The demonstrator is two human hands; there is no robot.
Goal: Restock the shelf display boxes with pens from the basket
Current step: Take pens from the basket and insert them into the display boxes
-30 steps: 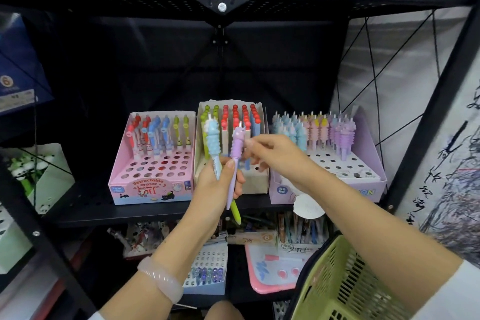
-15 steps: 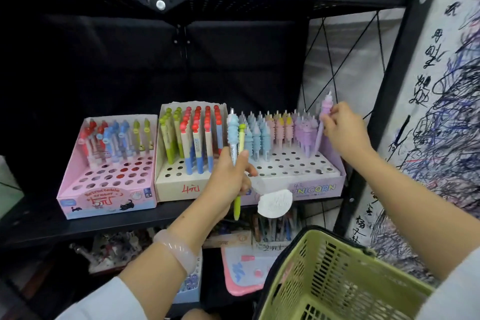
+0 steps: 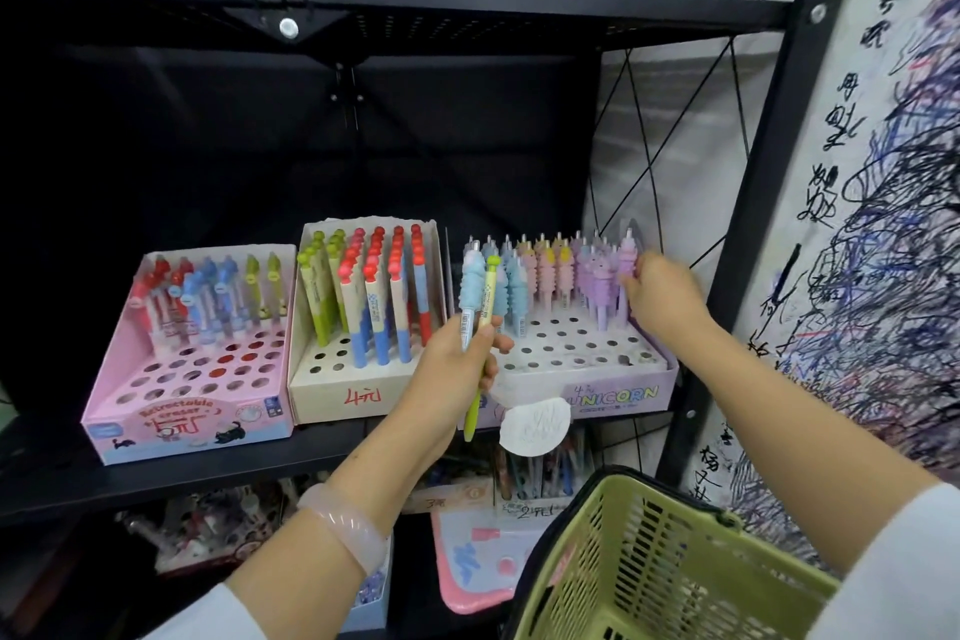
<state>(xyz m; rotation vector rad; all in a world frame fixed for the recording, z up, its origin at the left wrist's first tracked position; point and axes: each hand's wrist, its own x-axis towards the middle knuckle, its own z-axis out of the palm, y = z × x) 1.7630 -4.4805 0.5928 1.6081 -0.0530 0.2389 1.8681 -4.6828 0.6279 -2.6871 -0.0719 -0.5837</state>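
— Hands? Right hand [image 3: 662, 296] pinched a purple pen [image 3: 626, 270] at the unicorn box's [image 3: 613, 395] two o'clock corner; left hand [image 3: 457, 359] gripped two pens [image 3: 480, 307].
— Best keep it upright, seat it fully; basket [image 3: 649, 561] waited at five o'clock.

A black metal shelving unit [image 3: 395, 0] is filling the view, its dark backing swallowing the light, while thin wires are crossing a pale wall [image 3: 670, 130] and scribbled paper [image 3: 893, 224] is hanging at right.
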